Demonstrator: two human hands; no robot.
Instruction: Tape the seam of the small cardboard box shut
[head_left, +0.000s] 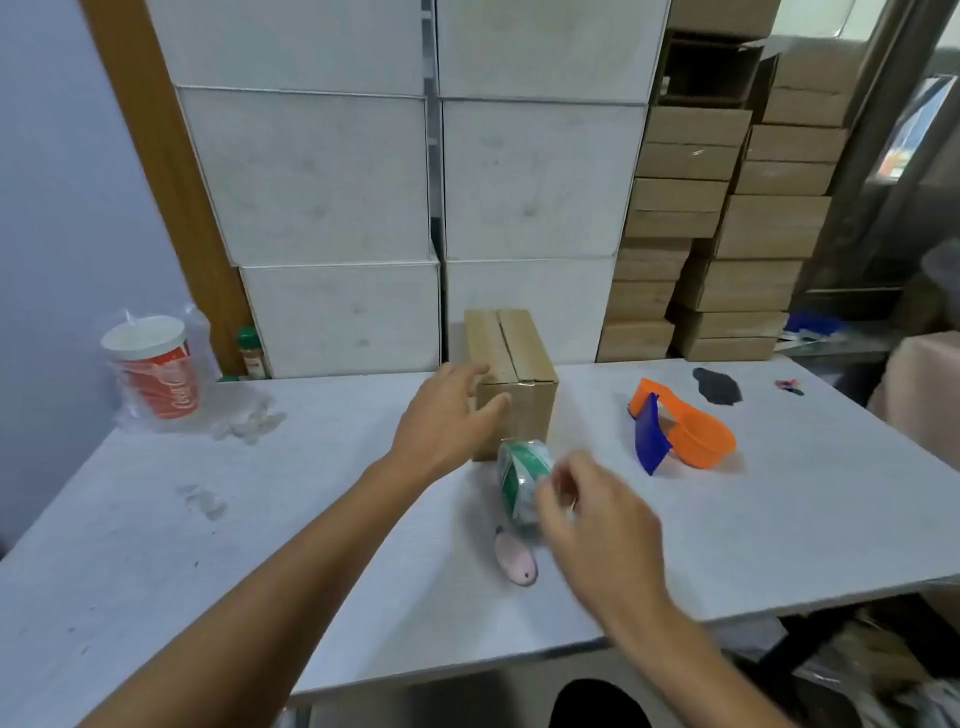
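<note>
The small cardboard box (511, 364) stands on the white table (156, 545), its top flaps folded down with the seam running away from me. My left hand (447, 415) hovers at the box's near left corner, fingers spread and close to its side. A roll of tape with a green and white core (519, 483) stands on edge just in front of the box. My right hand (592, 525) is blurred and curls around the roll's right side; whether it grips the roll is unclear.
A pink oval object (514, 561) lies near the roll. An orange and blue tape dispenser (680, 431) sits to the right. A red cup in a plastic bag (156, 369) stands at the left. Stacked white and brown boxes (519, 182) rise behind.
</note>
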